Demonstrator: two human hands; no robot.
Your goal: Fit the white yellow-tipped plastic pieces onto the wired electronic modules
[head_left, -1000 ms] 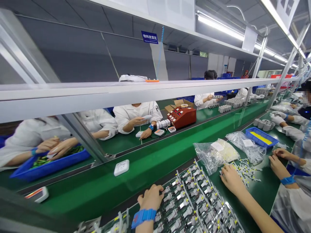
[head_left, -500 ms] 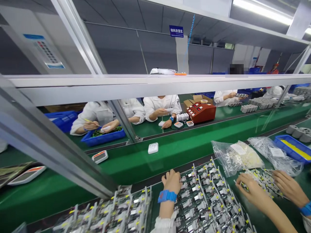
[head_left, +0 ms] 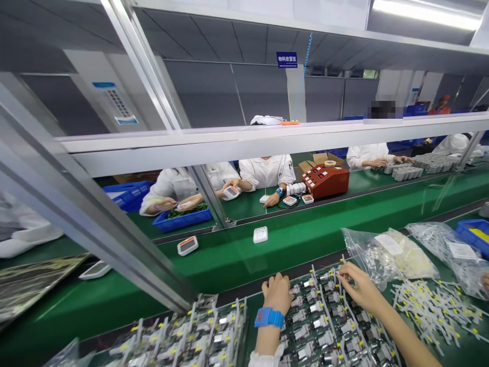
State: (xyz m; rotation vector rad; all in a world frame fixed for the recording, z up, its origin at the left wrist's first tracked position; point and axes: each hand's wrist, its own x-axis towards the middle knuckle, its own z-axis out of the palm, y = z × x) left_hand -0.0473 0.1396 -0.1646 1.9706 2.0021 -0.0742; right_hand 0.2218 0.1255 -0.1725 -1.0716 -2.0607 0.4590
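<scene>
My left hand [head_left: 276, 294], with a blue wristband, rests at the upper left edge of a tray of small motor assemblies [head_left: 317, 323]. Its fingers are bent and slightly apart; their tips are partly hidden. Over the tray's upper right part, my right hand [head_left: 359, 286] pinches a thin white plastic stick [head_left: 339, 278] by the assemblies there. Long white strips with yellow bits run between the rows. Right of my forearm lies a loose pile of white sticks with yellow bits [head_left: 431, 306].
Another tray of assemblies [head_left: 191, 336] is at the left, by a slanted metal post [head_left: 126, 250]. Clear plastic bags [head_left: 385, 255] and a blue bin [head_left: 473, 234] lie at right. A co-worker's hand [head_left: 486, 281] shows at the right edge. Other people work across the green line.
My right hand has moved left from the pile of sticks to the tray. The co-worker's hand has drawn away right from the pile. My left hand stays at the tray's edge; the view has shifted.
</scene>
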